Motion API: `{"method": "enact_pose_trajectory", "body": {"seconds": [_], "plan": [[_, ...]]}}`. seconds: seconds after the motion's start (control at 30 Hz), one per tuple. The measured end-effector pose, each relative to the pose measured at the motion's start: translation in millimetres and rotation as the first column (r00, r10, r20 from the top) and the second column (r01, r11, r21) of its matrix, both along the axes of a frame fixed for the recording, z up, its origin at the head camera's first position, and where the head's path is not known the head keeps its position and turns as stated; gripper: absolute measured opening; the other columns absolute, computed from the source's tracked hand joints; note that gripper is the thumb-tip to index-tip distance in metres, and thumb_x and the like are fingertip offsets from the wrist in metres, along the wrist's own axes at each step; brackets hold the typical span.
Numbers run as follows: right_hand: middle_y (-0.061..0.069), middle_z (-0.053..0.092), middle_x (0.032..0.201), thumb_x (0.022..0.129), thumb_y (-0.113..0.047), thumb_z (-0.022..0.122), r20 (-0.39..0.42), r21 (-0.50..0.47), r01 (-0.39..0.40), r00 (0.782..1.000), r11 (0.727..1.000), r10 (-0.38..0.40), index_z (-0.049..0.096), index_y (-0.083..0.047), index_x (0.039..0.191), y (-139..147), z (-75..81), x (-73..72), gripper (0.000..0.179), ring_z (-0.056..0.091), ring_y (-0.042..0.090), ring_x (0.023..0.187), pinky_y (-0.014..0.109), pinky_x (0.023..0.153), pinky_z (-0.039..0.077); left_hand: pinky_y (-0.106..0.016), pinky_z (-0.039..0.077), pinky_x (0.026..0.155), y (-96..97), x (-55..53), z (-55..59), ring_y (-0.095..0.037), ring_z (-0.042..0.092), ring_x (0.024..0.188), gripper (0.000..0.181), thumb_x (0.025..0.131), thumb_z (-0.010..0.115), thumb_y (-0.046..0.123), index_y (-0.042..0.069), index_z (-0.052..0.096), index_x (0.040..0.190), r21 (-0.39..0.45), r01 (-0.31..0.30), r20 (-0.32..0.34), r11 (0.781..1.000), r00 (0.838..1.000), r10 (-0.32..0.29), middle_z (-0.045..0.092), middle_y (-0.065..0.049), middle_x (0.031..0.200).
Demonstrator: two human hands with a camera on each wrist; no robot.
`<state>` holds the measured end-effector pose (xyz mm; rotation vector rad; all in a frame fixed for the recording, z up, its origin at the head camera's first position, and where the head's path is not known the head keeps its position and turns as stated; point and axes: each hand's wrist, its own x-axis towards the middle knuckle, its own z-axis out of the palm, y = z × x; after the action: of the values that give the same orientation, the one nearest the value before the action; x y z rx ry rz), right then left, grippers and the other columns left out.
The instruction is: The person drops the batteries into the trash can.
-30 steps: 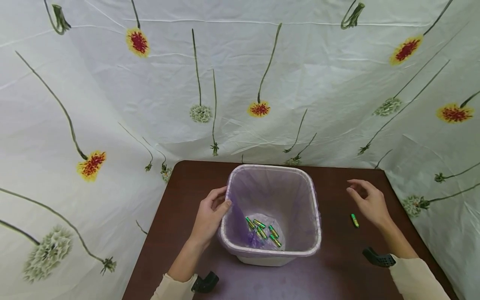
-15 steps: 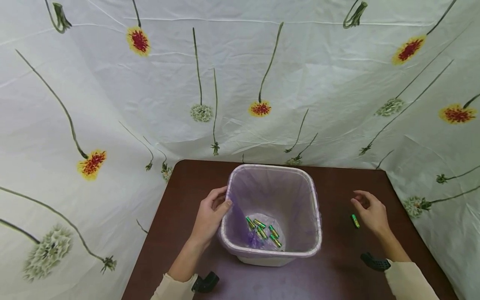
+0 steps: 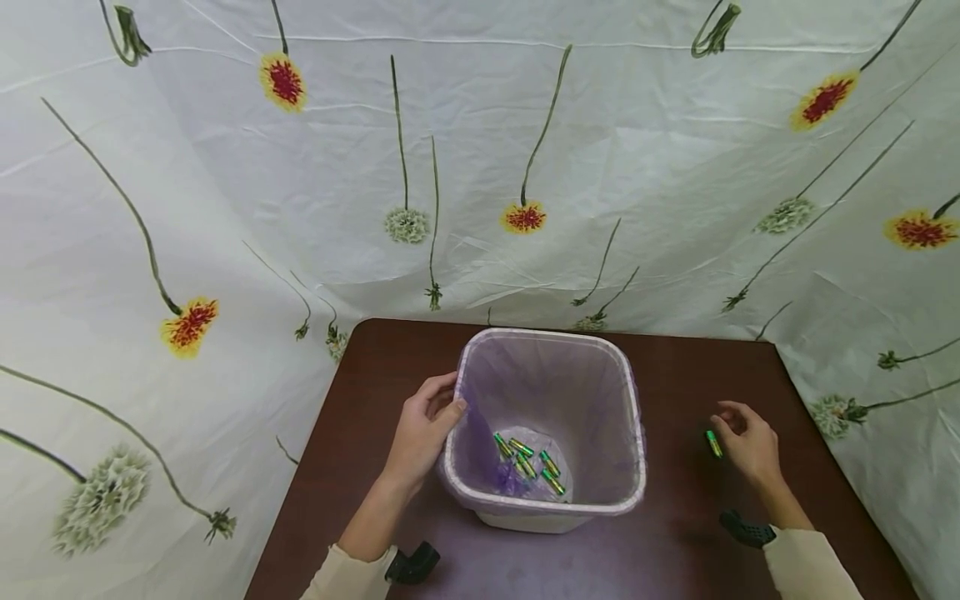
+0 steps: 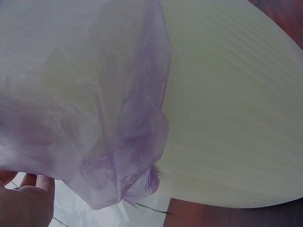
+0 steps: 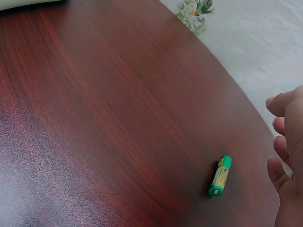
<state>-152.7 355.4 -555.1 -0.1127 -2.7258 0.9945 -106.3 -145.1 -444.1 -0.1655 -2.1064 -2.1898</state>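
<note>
My left hand (image 3: pixel 422 427) grips the left rim of a pale square waste bin (image 3: pixel 517 522), thumb inside and fingers outside. A thin purple bin liner (image 4: pixel 142 109) covers the rim and hangs down the bin's outer wall in the left wrist view. Several green-and-gold batteries (image 3: pixel 552 482) lie at the bottom of the bin. One more battery (image 5: pixel 220 176) lies on the table to the right of the bin. Just beside it hovers my right hand (image 3: pixel 753 443), its fingers loosely bent with nothing between them.
The dark red-brown table (image 3: pixel 678 375) has its far edge just behind the bin and its right edge close past my right hand. A white flower-printed cloth (image 3: pixel 465 167) hangs behind and on both sides.
My right hand has come down and nearer to me, from beyond the loose battery to right beside it. My left hand keeps its grip on the bin's rim.
</note>
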Motion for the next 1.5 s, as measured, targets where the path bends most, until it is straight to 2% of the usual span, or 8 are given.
{"method": "enact_pose_trajectory", "body": {"seconds": [0.27,0.4,0.57,0.7,0.87,0.97,1.27,1.5], "plan": [[0.017,0.066,0.104,0.102,-0.017,0.068,0.104,-0.020,0.050,0.993,0.999,-0.047,0.062,0.003,0.131,7.3,-20.3,8.4,0.036,0.058,0.021,0.085,0.031,0.065,0.046,-0.026,0.053,0.095,0.5,0.3,-1.1,-0.037,0.059,0.120,0.041,0.096,0.063,-0.003,-0.009,0.058,0.137,0.006,0.001,0.012,1.000,1.000,-0.001,0.058,-0.022,0.129],[0.023,0.063,0.115,0.101,-0.015,0.067,0.189,-0.045,0.078,0.980,0.996,-0.068,0.056,0.006,0.137,9.6,-34.0,12.7,0.043,0.060,0.035,0.100,0.042,0.076,0.049,-0.026,0.054,0.095,0.7,0.0,-0.8,-0.037,0.059,0.120,0.041,0.096,0.063,-0.003,-0.009,0.058,0.137,0.009,0.004,0.007,1.000,1.000,-0.004,0.057,-0.022,0.130],[0.032,0.053,0.128,0.101,-0.013,0.066,0.271,-0.091,0.098,0.960,0.991,-0.070,0.046,0.010,0.143,8.9,-49.8,12.2,0.052,0.052,0.047,0.117,0.059,0.091,0.046,-0.026,0.054,0.094,-0.2,-1.6,-0.4,-0.037,0.059,0.120,0.041,0.096,0.063,-0.004,-0.010,0.057,0.136,0.014,0.000,-0.006,1.000,1.000,0.000,0.057,-0.022,0.130],[0.031,0.054,0.123,0.101,-0.012,0.066,0.256,-0.094,0.138,0.960,0.986,-0.110,0.052,0.010,0.137,6.6,-55.0,10.4,0.044,0.052,0.046,0.113,0.060,0.094,0.042,-0.025,0.053,0.095,-0.7,-1.4,-0.3,-0.036,0.059,0.121,0.041,0.096,0.063,-0.004,-0.011,0.057,0.137,0.008,0.001,-0.014,1.000,1.000,-0.001,0.057,-0.022,0.130],[0.030,0.060,0.109,0.102,-0.009,0.065,0.201,-0.054,0.148,0.970,0.988,-0.134,0.064,0.009,0.124,6.5,-55.4,12.8,0.029,0.055,0.046,0.104,0.062,0.096,0.036,-0.026,0.054,0.094,-0.1,-0.8,0.0,-0.033,0.060,0.119,0.041,0.096,0.063,-0.004,-0.010,0.058,0.136,0.008,-0.001,-0.012,1.000,1.000,0.001,0.058,-0.022,0.130],[0.028,0.065,0.105,0.102,-0.010,0.066,0.185,-0.043,0.147,0.973,0.988,-0.137,0.067,0.008,0.122,7.9,-55.4,14.4,0.027,0.057,0.046,0.103,0.062,0.098,0.035,-0.026,0.054,0.094,0.0,-1.0,-1.0,-0.033,0.060,0.119,0.041,0.096,0.063,-0.004,-0.009,0.058,0.136,0.011,-0.003,-0.006,1.000,1.000,0.003,0.058,-0.022,0.129],[0.027,0.063,0.106,0.103,-0.009,0.063,0.229,-0.058,0.112,0.969,0.992,-0.096,0.066,0.009,0.125,13.4,-50.6,14.4,0.029,0.055,0.045,0.104,0.062,0.093,0.039,-0.026,0.054,0.095,0.2,-0.6,-1.4,-0.035,0.059,0.120,0.042,0.095,0.063,-0.005,-0.010,0.057,0.136,0.028,0.004,0.012,1.000,1.000,-0.005,0.058,-0.023,0.130],[0.029,0.064,0.106,0.102,-0.008,0.064,0.187,-0.006,0.050,0.981,0.999,-0.048,0.067,0.009,0.122,15.6,-41.7,9.9,0.027,0.057,0.046,0.100,0.063,0.087,0.043,-0.027,0.054,0.093,0.7,-1.3,-1.2,-0.032,0.060,0.117,0.042,0.095,0.063,-0.005,-0.010,0.058,0.136,0.021,-0.002,-0.001,1.000,1.000,0.002,0.058,-0.022,0.129]]}}
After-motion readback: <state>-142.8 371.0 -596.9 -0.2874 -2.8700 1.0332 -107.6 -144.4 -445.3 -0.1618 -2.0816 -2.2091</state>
